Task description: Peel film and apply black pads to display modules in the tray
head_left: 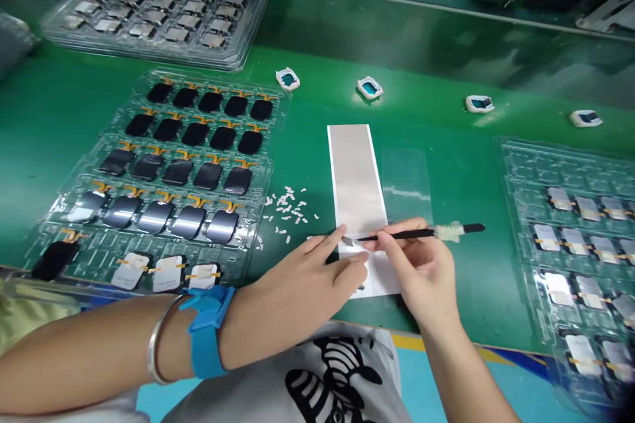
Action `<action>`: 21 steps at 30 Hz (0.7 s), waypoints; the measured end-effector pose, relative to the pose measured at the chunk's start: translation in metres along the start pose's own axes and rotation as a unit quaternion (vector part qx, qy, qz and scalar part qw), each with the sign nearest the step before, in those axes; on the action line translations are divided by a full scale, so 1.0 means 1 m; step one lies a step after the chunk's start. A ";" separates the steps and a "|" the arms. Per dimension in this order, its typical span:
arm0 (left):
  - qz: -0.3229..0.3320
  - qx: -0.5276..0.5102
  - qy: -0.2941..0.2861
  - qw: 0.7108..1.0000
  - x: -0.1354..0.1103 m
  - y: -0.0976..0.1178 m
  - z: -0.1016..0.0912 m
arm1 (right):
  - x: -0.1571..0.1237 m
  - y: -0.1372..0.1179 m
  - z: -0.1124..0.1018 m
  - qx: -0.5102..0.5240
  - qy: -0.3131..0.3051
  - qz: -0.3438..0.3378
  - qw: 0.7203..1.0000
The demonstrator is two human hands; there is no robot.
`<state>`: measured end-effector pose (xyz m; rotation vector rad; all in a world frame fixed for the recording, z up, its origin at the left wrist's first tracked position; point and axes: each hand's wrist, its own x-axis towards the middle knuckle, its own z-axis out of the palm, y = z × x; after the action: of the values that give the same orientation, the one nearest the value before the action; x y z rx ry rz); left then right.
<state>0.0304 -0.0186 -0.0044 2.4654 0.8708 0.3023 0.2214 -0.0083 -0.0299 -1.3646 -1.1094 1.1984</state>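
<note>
My right hand (421,271) grips black tweezers (417,233) wrapped with a wad of tape, their tip pointing left over a long white backing strip (356,178). My left hand (307,281) lies at the strip's near end, its index finger and thumb touching the tweezer tip; its fingers are pressed together around something I cannot make out. A blue strap and a metal bangle sit on my left wrist (198,337).
A clear tray of dark screens with orange flex tails (173,172) lies at the left. Another tray (575,258) is at the right. Small white peeled bits (288,208) are scattered beside the strip. White-framed parts (370,88) stand behind. A stacked tray (153,10) is far left.
</note>
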 end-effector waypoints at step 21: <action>-0.158 -0.621 0.152 0.753 0.009 0.000 -0.012 | -0.026 -0.016 0.058 0.131 0.151 -0.210 0.957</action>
<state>0.0332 -0.0082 0.0065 1.0132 0.7816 0.8398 0.1610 -0.0269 -0.0141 -1.0010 -0.9239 0.7642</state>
